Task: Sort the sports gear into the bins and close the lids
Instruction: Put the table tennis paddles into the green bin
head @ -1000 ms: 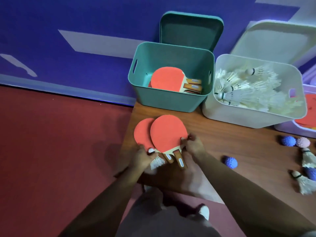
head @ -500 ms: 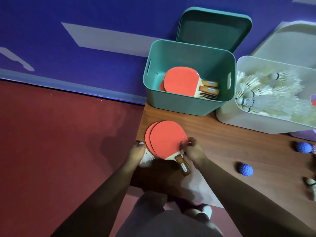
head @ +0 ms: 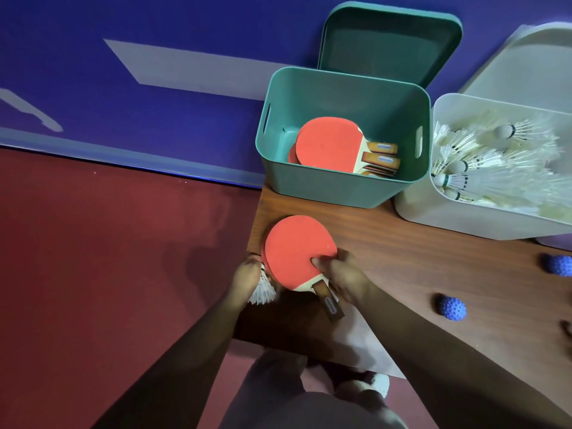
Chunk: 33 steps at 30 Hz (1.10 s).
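My right hand (head: 343,277) is clamped on the pair of paddles (head: 297,252) at the neck. The thumb (head: 318,264) lies on the red rubber of the upper one. The other fingers are curled around the far side, just beside the brown handle (head: 329,305), which points back toward me. The two paddles lie one upon the other, almost exactly covered, and of the lower one I see only a thin red edge at the left. They are over the near left corner of the wooden table (head: 418,258), in front of the green bin. I cannot tell if they rest on the wood or are raised a little.

My left hand (head: 247,274) is at the left edge of the paddles, with bent fingers close to the rim. The white feather skirt of a shuttlecock (head: 263,294) comes out from under this hand. Its cork end is hidden, so I cannot tell whether my fingers really pinch it or only lie over it.

The green bin (head: 325,190) stands open at the back of the table, and its green lid (head: 390,48) leans upright behind it. Inside it several more stacked paddles (head: 328,144) lie with red faces up and handles to the right. Just beside it on the right is the white bin (head: 433,215), also open and filled with many loose shuttlecocks (head: 483,171). Its white lid (head: 526,63) leans behind it. On the table to my right lies a blue spiky ball (head: 452,308), and a second blue ball (head: 558,265) lies farther off, both well apart from my hands.
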Each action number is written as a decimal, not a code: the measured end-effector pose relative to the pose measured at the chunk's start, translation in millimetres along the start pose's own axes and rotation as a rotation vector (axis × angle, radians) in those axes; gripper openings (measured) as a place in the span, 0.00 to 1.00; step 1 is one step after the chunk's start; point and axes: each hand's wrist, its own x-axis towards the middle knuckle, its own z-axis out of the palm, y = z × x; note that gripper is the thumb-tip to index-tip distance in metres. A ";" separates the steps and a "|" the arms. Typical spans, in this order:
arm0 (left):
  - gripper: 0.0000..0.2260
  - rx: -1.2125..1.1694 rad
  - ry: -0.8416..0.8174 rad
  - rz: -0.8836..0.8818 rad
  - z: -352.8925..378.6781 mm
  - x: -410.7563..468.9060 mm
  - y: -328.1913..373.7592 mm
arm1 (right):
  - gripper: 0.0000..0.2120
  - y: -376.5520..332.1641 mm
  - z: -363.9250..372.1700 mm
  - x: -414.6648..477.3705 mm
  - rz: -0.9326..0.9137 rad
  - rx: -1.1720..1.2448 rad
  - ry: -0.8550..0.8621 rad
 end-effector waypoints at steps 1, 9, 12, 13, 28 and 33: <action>0.11 0.011 -0.003 0.002 -2.3 -2.2 2.0 | 0.18 -4.0 -0.9 -2.7 -0.012 -0.011 -0.021; 0.05 -0.226 -0.208 0.326 -49.3 -49.8 56.5 | 0.22 -80.5 -26.1 -54.8 -0.068 -0.006 -0.196; 0.09 -0.126 -0.271 0.443 -66.1 -67.5 92.5 | 0.20 -120.7 -31.6 -74.0 -0.181 -0.081 -0.230; 0.09 -0.130 -0.266 0.458 -70.6 -73.1 104.0 | 0.16 -133.4 -33.3 -80.3 -0.232 -0.117 -0.232; 0.14 -0.556 -0.399 0.289 -40.8 -54.8 244.3 | 0.54 -252.4 -84.8 -59.1 -0.678 -1.073 0.030; 0.13 -0.194 -0.109 0.426 -19.8 -10.3 270.8 | 0.47 -256.7 -81.4 -15.7 -0.735 -1.184 0.226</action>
